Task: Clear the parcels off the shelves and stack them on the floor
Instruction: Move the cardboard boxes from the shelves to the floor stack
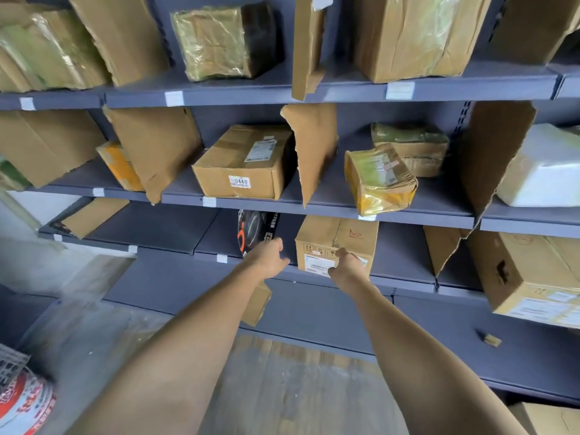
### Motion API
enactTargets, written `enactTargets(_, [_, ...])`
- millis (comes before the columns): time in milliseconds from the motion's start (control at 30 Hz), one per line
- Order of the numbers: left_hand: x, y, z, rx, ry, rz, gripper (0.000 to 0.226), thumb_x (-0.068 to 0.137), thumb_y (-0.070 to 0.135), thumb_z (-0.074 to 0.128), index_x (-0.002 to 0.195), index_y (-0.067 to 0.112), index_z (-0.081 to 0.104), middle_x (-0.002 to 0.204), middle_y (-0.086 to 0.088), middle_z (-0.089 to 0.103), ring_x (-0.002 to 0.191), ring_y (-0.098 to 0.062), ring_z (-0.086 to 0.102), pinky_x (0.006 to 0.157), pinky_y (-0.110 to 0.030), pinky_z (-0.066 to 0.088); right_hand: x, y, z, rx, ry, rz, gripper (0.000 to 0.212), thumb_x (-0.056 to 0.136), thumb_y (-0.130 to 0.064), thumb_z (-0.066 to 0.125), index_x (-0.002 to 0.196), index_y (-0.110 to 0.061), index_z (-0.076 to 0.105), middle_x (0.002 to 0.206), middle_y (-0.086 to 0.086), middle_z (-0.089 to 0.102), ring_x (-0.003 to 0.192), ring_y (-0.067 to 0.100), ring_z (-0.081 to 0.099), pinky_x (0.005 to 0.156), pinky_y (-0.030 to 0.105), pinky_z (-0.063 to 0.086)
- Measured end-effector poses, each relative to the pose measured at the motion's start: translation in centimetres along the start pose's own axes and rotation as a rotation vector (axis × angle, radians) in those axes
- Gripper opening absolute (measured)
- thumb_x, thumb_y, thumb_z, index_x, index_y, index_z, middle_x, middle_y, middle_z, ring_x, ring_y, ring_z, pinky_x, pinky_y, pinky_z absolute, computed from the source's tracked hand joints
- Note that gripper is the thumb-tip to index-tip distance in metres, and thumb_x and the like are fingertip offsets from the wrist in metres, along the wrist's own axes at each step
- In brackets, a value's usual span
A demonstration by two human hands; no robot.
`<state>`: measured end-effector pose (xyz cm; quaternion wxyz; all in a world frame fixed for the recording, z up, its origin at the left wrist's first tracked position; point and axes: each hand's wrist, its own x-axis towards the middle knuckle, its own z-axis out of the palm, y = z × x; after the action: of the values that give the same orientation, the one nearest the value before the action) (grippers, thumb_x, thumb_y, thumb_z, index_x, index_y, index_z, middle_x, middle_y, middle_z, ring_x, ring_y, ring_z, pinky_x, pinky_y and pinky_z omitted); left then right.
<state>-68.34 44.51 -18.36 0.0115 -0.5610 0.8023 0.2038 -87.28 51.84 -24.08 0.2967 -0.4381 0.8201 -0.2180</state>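
Observation:
A brown cardboard parcel (pixel 345 235) with a white label stands on the third grey shelf (pixel 175 251). To its left stands a black parcel with orange print (pixel 255 227). My left hand (pixel 266 259) reaches into the gap between these two parcels, fingers relaxed and holding nothing. My right hand (pixel 345 266) is in front of the brown parcel's lower front face, over its label, with fingers loosely bent. Whether it touches the parcel I cannot tell.
The shelf above holds a box marked 0448 (pixel 244 164), a yellow-taped parcel (pixel 379 180) and torn cardboard dividers (pixel 317 146). A large box (pixel 533 277) overhangs the shelf at right. Wooden floor (pixel 298 387) lies below; a red-and-white container (pixel 22 403) sits lower left.

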Motion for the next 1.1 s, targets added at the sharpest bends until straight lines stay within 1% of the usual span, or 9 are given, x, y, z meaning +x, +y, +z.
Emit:
enactTargets(100, [2.7, 0.3, 0.6, 0.014, -0.024, 0.005, 0.036, 0.096, 0.04, 0.057, 0.12, 0.014, 0.051, 0.112, -0.005, 0.06, 0.091, -0.026, 0.061, 0.079, -0.038, 0.052, 1.9, 0.6, -0.3, 0.008, 0.04, 0.039, 0.054, 0.089, -0.011, 0.052, 0.141, -0.021, 0.042, 0.134, 0.007, 0.048, 0.106, 0.029, 0.058, 0.08, 0.036, 0.052])
enactTargets(200, [5.8, 0.8, 1.2, 0.045, -0.025, -0.006, 0.04, 0.098, 0.045, 0.052, 0.118, 0.011, 0.05, 0.113, -0.006, 0.06, 0.094, -0.027, 0.059, 0.08, -0.041, 0.053, 4.0, 1.3, -0.4, -0.034, 0.135, 0.071, 0.05, 0.091, -0.018, 0.055, 0.139, -0.017, 0.044, 0.14, 0.007, 0.043, 0.123, 0.032, 0.048, 0.1, 0.04, 0.044])
enactTargets(267, [8.1, 1.2, 1.7, 0.025, -0.022, -0.01, 0.043, 0.097, 0.048, 0.05, 0.117, 0.01, 0.049, 0.114, -0.008, 0.06, 0.094, -0.028, 0.059, 0.079, -0.04, 0.052, 5.4, 1.9, -0.4, -0.058, 0.2, 0.098, 0.048, 0.093, -0.025, 0.057, 0.138, -0.015, 0.045, 0.14, 0.009, 0.042, 0.128, 0.033, 0.042, 0.104, 0.043, 0.04])
enactTargets(367, [11.7, 1.6, 2.5, -0.053, -0.029, -0.054, 0.056, 0.096, 0.053, 0.05, 0.127, 0.006, 0.044, 0.128, -0.012, 0.056, 0.108, -0.032, 0.058, 0.083, -0.04, 0.05, 7.5, 2.7, -0.3, -0.028, 0.231, 0.174, 0.055, 0.094, -0.035, 0.057, 0.141, -0.012, 0.039, 0.143, 0.012, 0.039, 0.13, 0.035, 0.039, 0.105, 0.045, 0.038])
enactTargets(533, [17.3, 1.9, 4.4, -0.226, -0.168, -0.101, 0.083, 0.092, 0.058, 0.056, 0.149, 0.004, 0.028, 0.148, -0.014, 0.044, 0.132, -0.032, 0.047, 0.094, -0.034, 0.041, 10.9, 3.0, 0.6, 0.144, 0.277, 0.351, 0.062, 0.089, -0.023, 0.052, 0.143, -0.004, 0.03, 0.139, 0.016, 0.04, 0.128, 0.037, 0.041, 0.108, 0.045, 0.036])
enactTargets(667, [20.7, 2.2, 5.6, -0.338, -0.306, -0.117, 0.094, 0.089, 0.059, 0.061, 0.155, 0.007, 0.017, 0.155, -0.01, 0.035, 0.139, -0.029, 0.039, 0.104, -0.035, 0.036, 13.2, 3.1, 1.2, 0.266, 0.308, 0.511, 0.063, 0.089, -0.041, 0.058, 0.135, -0.005, 0.035, 0.137, 0.018, 0.044, 0.125, 0.038, 0.047, 0.105, 0.046, 0.04])
enactTargets(767, [22.6, 2.4, 7.2, -0.372, -0.397, -0.127, 0.101, 0.084, 0.061, 0.066, 0.156, 0.009, 0.017, 0.156, -0.009, 0.033, 0.141, -0.029, 0.037, 0.109, -0.038, 0.034, 14.3, 3.3, 1.3, 0.314, 0.323, 0.578, 0.059, 0.089, -0.043, 0.058, 0.129, -0.004, 0.038, 0.132, 0.018, 0.049, 0.12, 0.038, 0.051, 0.099, 0.045, 0.044])
enactTargets(933, [24.3, 2.2, 8.4, -0.443, -0.453, -0.163, 0.103, 0.073, 0.064, 0.076, 0.148, 0.008, 0.033, 0.145, -0.01, 0.045, 0.132, -0.029, 0.045, 0.102, -0.037, 0.04, 14.7, 3.7, 1.4, 0.327, 0.353, 0.624, 0.065, 0.083, -0.048, 0.068, 0.128, -0.009, 0.04, 0.127, 0.016, 0.053, 0.11, 0.037, 0.058, 0.086, 0.042, 0.048])
enactTargets(1100, [24.3, 1.7, 8.3, -0.453, -0.471, -0.162, 0.113, 0.069, 0.063, 0.08, 0.153, 0.012, 0.024, 0.152, -0.007, 0.038, 0.137, -0.029, 0.041, 0.108, -0.04, 0.039, 14.7, 3.7, 1.2, 0.376, 0.301, 0.682, 0.092, 0.075, -0.055, 0.075, 0.146, -0.02, 0.028, 0.136, 0.017, 0.043, 0.123, 0.039, 0.049, 0.102, 0.048, 0.045])
